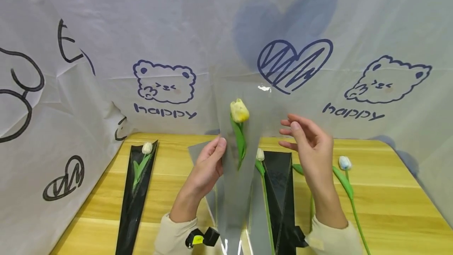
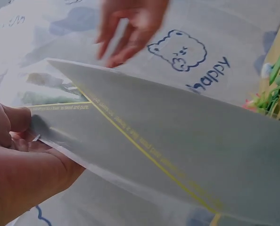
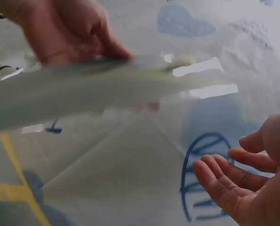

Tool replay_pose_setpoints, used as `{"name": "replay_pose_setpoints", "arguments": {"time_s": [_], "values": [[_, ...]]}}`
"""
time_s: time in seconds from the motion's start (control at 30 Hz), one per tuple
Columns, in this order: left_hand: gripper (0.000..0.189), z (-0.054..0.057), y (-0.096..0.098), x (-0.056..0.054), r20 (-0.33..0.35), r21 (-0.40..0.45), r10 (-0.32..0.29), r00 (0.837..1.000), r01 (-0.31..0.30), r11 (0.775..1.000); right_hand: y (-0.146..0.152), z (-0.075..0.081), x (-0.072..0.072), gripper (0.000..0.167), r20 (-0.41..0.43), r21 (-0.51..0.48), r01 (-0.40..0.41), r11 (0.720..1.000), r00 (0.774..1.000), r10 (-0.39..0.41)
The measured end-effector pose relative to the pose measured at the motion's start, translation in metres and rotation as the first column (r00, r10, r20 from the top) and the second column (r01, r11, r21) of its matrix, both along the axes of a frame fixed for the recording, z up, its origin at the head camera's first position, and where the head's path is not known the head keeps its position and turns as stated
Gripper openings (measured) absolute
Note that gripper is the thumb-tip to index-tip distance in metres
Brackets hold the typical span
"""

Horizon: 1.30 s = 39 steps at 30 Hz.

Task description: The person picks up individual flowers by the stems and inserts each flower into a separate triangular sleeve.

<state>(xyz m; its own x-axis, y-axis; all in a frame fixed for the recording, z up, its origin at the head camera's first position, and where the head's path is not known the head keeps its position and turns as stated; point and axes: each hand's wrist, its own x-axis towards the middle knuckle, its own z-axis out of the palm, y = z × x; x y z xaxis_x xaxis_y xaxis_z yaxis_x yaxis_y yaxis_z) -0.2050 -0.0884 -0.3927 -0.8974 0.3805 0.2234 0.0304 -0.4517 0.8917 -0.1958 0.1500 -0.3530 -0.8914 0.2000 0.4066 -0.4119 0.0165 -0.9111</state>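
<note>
A yellow tulip with green leaves stands inside a long, translucent grey flower sleeve, held upright over the table in the head view. My left hand pinches the sleeve's left edge between thumb and fingers. To the right of the sleeve, apart from it, my right hand is raised with fingers loosely bent and nothing in them. In the left wrist view, yellow lines with small print run along the sleeve. The right wrist view shows the right hand relaxed, its palm bare.
On the wooden table, a black sleeve with a white tulip lies at left. Another black sleeve, grey sleeves and a white tulip lie behind the held one. A blue-white tulip lies at right. White printed cloth hangs behind.
</note>
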Motion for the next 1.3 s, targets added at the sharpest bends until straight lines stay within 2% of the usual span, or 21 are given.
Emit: {"name": "replay_pose_setpoints", "arguments": {"time_s": [0.1, 0.2, 0.33, 0.43, 0.5, 0.6, 0.77, 0.87, 0.93, 1.03, 1.1, 1.17, 1.3], "values": [[0.033, 0.002, -0.008, -0.002, 0.028, 0.027, 0.035, 0.999, -0.035, 0.999, 0.003, -0.017, 0.001, 0.031, 0.068, -0.015, 0.018, 1.0, 0.998, -0.017], [0.032, 0.004, -0.016, -0.004, 0.044, 0.032, 0.08, 0.996, -0.082, 0.996, 0.002, -0.031, 0.0, 0.031, 0.124, -0.009, -0.013, 1.0, 0.992, 0.014], [0.027, 0.005, -0.032, -0.007, 0.046, 0.039, 0.15, 0.988, -0.152, 0.988, -0.006, -0.045, -0.004, 0.026, 0.193, 0.063, -0.069, 0.996, 0.98, 0.056], [0.028, 0.001, -0.051, -0.012, 0.065, 0.038, 0.21, 0.976, -0.212, 0.976, -0.013, -0.055, -0.007, 0.022, 0.259, 0.161, -0.129, 0.979, 0.962, 0.084], [0.03, -0.006, -0.066, -0.017, 0.093, -0.005, 0.251, 0.963, -0.252, 0.968, -0.017, -0.063, -0.009, 0.022, 0.307, 0.249, -0.183, 0.951, 0.946, 0.102], [0.039, -0.023, -0.088, -0.027, 0.143, -0.113, 0.297, 0.944, -0.283, 0.953, -0.021, -0.075, -0.011, 0.02, 0.351, 0.405, -0.23, 0.885, 0.933, 0.082], [0.046, -0.06, -0.115, -0.043, 0.251, -0.277, 0.356, 0.9, -0.286, 0.917, -0.021, -0.092, -0.013, 0.017, 0.352, 0.594, -0.19, 0.782, 0.935, -0.041], [0.04, -0.08, -0.122, -0.05, 0.288, -0.375, 0.394, 0.873, -0.276, 0.885, -0.018, -0.099, -0.014, 0.015, 0.369, 0.644, -0.176, 0.744, 0.924, -0.1], [0.036, -0.091, -0.125, -0.052, 0.276, -0.457, 0.416, 0.866, -0.263, 0.85, -0.015, -0.103, -0.015, 0.014, 0.386, 0.669, -0.181, 0.721, 0.913, -0.129], [0.036, -0.101, -0.129, -0.051, 0.266, -0.565, 0.44, 0.858, -0.231, 0.792, -0.013, -0.107, -0.016, 0.012, 0.403, 0.704, -0.192, 0.683, 0.901, -0.162], [0.038, -0.104, -0.131, -0.05, 0.246, -0.619, 0.44, 0.863, -0.21, 0.757, -0.012, -0.109, -0.016, 0.009, 0.408, 0.728, -0.202, 0.655, 0.896, -0.177], [0.041, -0.105, -0.133, -0.049, 0.232, -0.654, 0.436, 0.87, -0.192, 0.732, -0.011, -0.111, -0.016, 0.007, 0.412, 0.746, -0.209, 0.633, 0.891, -0.191], [0.044, -0.101, -0.135, -0.048, 0.166, -0.715, 0.433, 0.886, -0.195, 0.672, -0.012, -0.114, -0.017, 0.01, 0.422, 0.766, -0.212, 0.607, 0.878, -0.225]]}}
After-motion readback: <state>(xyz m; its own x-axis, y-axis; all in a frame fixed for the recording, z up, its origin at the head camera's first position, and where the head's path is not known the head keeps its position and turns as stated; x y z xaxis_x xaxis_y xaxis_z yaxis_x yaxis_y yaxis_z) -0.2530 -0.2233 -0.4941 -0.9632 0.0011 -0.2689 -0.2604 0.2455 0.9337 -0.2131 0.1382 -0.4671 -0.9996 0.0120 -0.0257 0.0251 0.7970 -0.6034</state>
